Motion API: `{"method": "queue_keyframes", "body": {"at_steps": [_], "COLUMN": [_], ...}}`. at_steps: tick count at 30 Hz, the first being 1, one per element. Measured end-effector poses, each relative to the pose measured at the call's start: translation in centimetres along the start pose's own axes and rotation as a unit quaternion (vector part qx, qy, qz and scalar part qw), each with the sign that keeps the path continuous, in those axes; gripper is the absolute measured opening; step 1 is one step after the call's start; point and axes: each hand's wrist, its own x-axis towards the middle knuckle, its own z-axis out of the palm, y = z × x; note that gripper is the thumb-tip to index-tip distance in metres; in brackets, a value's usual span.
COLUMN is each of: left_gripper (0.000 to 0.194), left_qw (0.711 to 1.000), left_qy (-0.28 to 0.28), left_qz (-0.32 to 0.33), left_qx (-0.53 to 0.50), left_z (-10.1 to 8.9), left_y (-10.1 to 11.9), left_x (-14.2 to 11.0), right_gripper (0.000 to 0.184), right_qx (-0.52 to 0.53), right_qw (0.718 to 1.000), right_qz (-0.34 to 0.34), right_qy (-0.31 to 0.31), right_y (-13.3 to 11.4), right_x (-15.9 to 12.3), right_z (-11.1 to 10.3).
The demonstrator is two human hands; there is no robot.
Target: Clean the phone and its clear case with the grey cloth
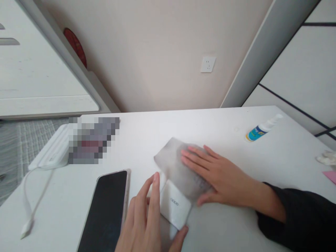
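Note:
A white charger (175, 206) with "oppo" printed on its face lies between the thumb and fingers of my left hand (143, 213), at the bottom middle. My left thumb touches its lower corner, and the fingers bend along its left side. Just beyond the charger is a thin grey translucent pouch (181, 171), which overlaps its upper edge. My right hand (217, 173) lies flat on the pouch with its fingers stretched out, covering part of it. To the left of my left hand lies a phone (107, 206) with a dark screen and a clear case.
The white table (220, 122) meets the wall at the back. A white device (49, 150) with a cable (30, 224) is at the left, beside a blurred-out flat item (91, 143). A small spray bottle (258, 131) lies tilted at the right, with crumpled white tissue (327, 157) near the edge.

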Motion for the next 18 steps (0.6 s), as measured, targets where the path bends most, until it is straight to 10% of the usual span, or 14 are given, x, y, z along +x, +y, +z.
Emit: {"method": "queue_keyframes", "body": {"at_steps": [7,12,18], "left_gripper": [0.086,0.092,0.091], "left_qw": [1.000,1.000,0.999], "left_qy": [-0.025,0.002,-0.032], "left_qz": [0.013,-0.014,0.007], "left_qx": [0.002,-0.007,-0.024], "left_z": [0.2,0.6,0.6], "left_y": [-0.4,-0.2,-0.5], "left_x": [-0.2,-0.4,-0.2], "right_gripper": [0.079,0.119,0.077], "right_qx": [-0.025,-0.014,0.023], "right_qw": [0.993,1.000,0.993], "right_qz": [-0.108,0.016,-0.111], "right_qy": [-0.034,0.013,-0.042], "right_y": [-1.4,-0.1,-1.9], "right_x": [-0.4,-0.3,-0.1], "right_z": [0.3,0.4,0.4]}}
